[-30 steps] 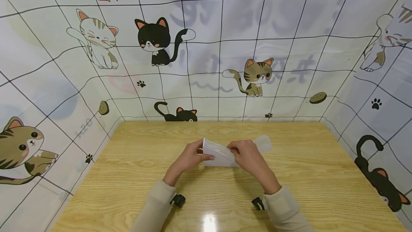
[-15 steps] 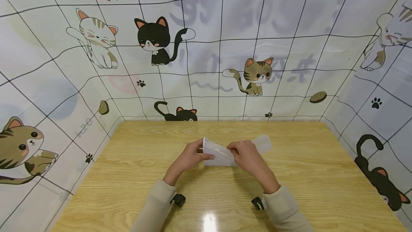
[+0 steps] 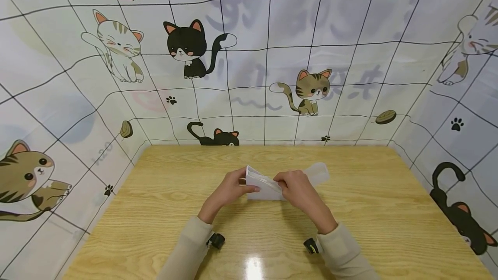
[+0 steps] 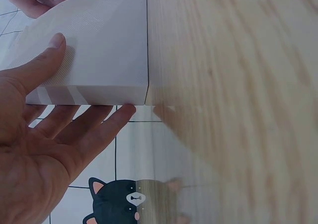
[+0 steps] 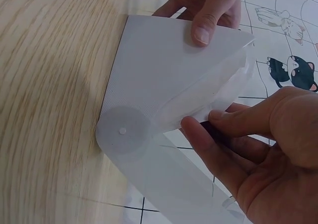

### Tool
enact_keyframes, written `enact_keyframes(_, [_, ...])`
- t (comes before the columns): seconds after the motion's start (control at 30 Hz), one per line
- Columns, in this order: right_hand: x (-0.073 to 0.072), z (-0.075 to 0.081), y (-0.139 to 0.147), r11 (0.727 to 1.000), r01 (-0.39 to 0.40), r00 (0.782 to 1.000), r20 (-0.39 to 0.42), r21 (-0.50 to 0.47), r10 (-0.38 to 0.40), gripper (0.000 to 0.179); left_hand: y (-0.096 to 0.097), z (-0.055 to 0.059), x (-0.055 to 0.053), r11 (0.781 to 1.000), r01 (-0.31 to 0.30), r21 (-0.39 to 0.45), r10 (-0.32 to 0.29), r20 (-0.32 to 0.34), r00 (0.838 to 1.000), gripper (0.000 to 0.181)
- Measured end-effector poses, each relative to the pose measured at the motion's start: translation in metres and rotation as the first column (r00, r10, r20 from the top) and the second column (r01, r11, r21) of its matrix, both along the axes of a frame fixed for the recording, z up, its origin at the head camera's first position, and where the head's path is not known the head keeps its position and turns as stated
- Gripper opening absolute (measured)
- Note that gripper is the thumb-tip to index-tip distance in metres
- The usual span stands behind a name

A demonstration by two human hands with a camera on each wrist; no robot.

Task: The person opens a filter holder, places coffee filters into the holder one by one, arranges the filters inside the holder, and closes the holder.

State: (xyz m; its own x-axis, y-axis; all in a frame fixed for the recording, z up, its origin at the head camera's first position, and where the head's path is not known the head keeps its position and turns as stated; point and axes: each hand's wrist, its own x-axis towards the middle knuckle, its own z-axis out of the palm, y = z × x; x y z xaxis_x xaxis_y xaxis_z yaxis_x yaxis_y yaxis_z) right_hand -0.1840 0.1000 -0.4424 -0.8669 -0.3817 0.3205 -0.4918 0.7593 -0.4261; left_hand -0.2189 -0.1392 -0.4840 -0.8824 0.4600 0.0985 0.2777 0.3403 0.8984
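Note:
A white, finely textured case (image 3: 264, 191) stands on edge on the table, its opening slanting along the top. My left hand (image 3: 232, 188) holds its left end, the thumb on the near face and the fingers around the end. Thin translucent film (image 5: 208, 87) shows inside the opening. My right hand (image 3: 297, 188) has thumb and fingertips curled at the film's edge, pinching it. A frosted translucent strip (image 5: 169, 169) swings out from the case's lower corner on a round rivet (image 5: 122, 130); in the head view it shows behind the right hand.
The wood-grain table (image 3: 186, 163) runs back to a white grid-patterned cloth wall (image 3: 249, 68) printed with cartoon cats. Similar cloth rises at both sides. Black wrist cameras sit at each cuff, the left wrist camera (image 3: 216, 241) and the right wrist camera (image 3: 311, 245).

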Motion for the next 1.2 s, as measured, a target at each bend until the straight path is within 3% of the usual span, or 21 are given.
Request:
enact_keyframes(0.7, [-0.0007,-0.0041,-0.0036,1.0,-0.006,1.0,0.031,0.019,0.005,0.03,0.0002,0.0004,0.0009,1.0,0.002,-0.025,-0.002,-0.008,1.0,0.035])
enact_keyframes(1.2, [0.0007,-0.005,-0.0034,0.999,-0.01,0.999,0.047,0.031,0.009,0.03,0.002,-0.001,0.0018,1.0,-0.016,0.003,0.016,0.014,1.0,0.037])
